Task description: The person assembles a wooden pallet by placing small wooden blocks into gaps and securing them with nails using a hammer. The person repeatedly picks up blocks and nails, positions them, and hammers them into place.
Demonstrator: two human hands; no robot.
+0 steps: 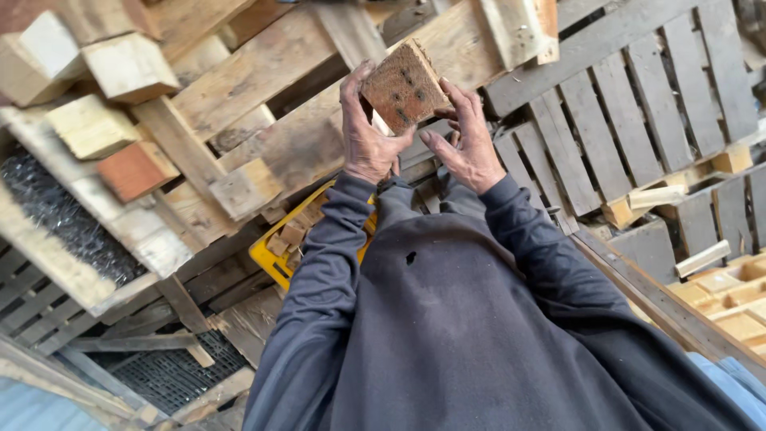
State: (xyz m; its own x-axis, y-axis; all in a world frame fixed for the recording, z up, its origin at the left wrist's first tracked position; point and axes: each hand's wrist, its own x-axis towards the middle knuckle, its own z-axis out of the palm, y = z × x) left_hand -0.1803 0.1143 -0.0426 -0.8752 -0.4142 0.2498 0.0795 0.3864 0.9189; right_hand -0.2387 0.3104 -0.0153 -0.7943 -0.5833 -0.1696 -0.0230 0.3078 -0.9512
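A brown wood block is held up at 12 o'clock, gripped by the left hand with fingers curled round its edge. The right hand is kept half open, fingertips touching the block's side, both forearms raised over stacked pallets.

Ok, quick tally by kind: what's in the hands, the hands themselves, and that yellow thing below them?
Wooden block: 1
Hands on it: 2, left hand and right hand
Yellow crate: 1
Total: 4
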